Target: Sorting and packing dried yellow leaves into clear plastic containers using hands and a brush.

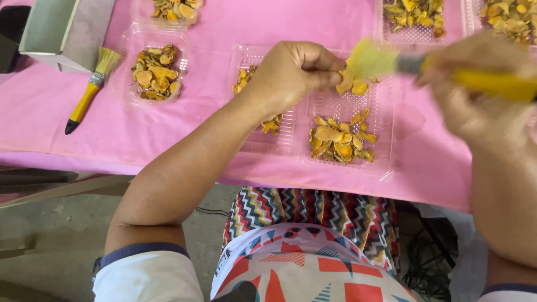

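Observation:
My left hand (293, 72) pinches a yellow-orange dried slice (349, 84) over an open clear plastic clamshell tray (386, 120). My right hand (481, 92) grips a yellow-handled brush (391, 61), whose blurred bristles touch the held slice. A heap of similar dried slices (338, 140) lies in the tray's right half. More slices (271, 124) in the left half are partly hidden by my left wrist.
A second yellow-handled brush (89, 89) lies on the pink tablecloth (67, 128) at left. Other clear trays of slices (155, 72) stand around, with more at the back (417, 14). A grey box (61, 31) sits at the far left corner.

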